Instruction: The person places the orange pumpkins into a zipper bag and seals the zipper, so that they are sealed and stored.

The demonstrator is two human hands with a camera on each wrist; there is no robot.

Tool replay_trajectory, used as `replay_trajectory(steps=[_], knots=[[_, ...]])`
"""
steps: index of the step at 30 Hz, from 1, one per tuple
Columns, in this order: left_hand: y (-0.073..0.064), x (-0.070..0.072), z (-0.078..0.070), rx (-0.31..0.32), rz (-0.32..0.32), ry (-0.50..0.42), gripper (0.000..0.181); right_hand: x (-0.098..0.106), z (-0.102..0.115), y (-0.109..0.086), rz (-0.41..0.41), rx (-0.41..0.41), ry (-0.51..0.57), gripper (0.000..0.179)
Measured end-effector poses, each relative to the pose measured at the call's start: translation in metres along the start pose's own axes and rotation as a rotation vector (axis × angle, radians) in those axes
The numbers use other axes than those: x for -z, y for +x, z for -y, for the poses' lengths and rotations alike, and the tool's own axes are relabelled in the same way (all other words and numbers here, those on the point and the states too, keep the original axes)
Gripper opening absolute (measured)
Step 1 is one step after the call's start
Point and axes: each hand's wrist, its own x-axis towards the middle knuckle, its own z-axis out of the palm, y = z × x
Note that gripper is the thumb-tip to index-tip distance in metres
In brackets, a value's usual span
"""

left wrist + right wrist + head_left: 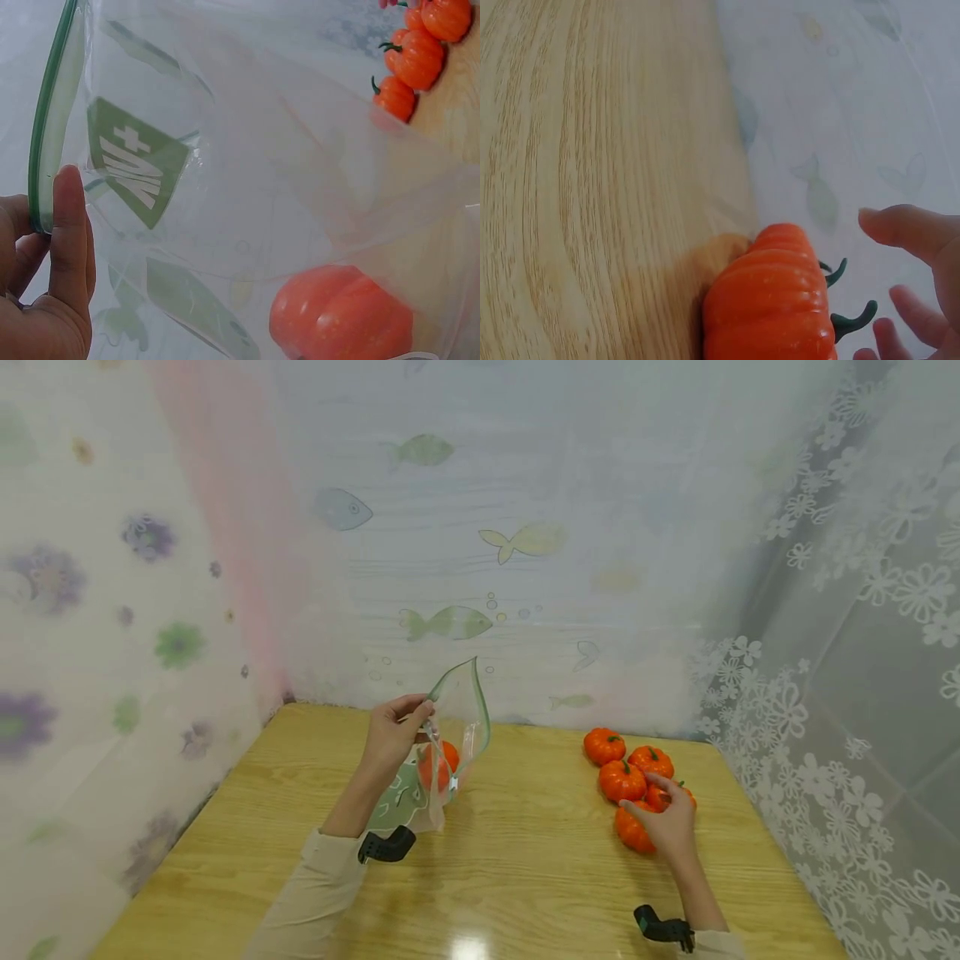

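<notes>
My left hand (392,735) pinches the green-edged mouth of a clear zip bag (480,714) and holds it upright over the table. The bag's mouth gapes, and an orange toy pumpkin (341,311) shows through its film near the bottom. A green printed label (139,161) is on the film. My right hand (673,827) is over a cluster of several more pumpkins (621,782), its thumb and fingers spread around the nearest ones. In the right wrist view, the thumb is apart from a ribbed pumpkin (769,307) with a dark green stem.
The wooden table (525,860) backs onto a pale curtain (555,610) printed with fish. Flowered sheeting (180,643) hangs at the left, and a lace-patterned one (810,777) borders the right side. Each wrist carries a black camera mount (386,845).
</notes>
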Motion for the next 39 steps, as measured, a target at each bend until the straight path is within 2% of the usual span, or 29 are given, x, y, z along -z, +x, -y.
replay_trajectory(steps=[3,6,15,27,34,39], knots=[[0.0,0.001,0.001,-0.003,0.006,0.0,0.03,0.006,-0.004,0.001,0.097,-0.046,-0.05,0.071],[0.001,0.001,0.001,-0.006,0.009,-0.006,0.031,0.01,-0.008,0.002,0.152,-0.091,-0.08,0.077],[0.0,0.0,0.001,-0.01,0.006,-0.015,0.029,0.019,-0.016,-0.002,0.182,-0.146,-0.087,0.08],[-0.001,0.001,0.002,-0.014,0.003,-0.003,0.029,0.022,-0.026,-0.008,0.199,-0.116,-0.127,0.076],[-0.001,0.0,0.002,-0.01,0.007,-0.01,0.029,0.025,-0.023,-0.009,0.254,-0.082,-0.151,0.077],[-0.002,0.0,0.002,-0.018,0.018,-0.03,0.029,0.027,-0.023,-0.01,0.307,-0.095,-0.162,0.081]])
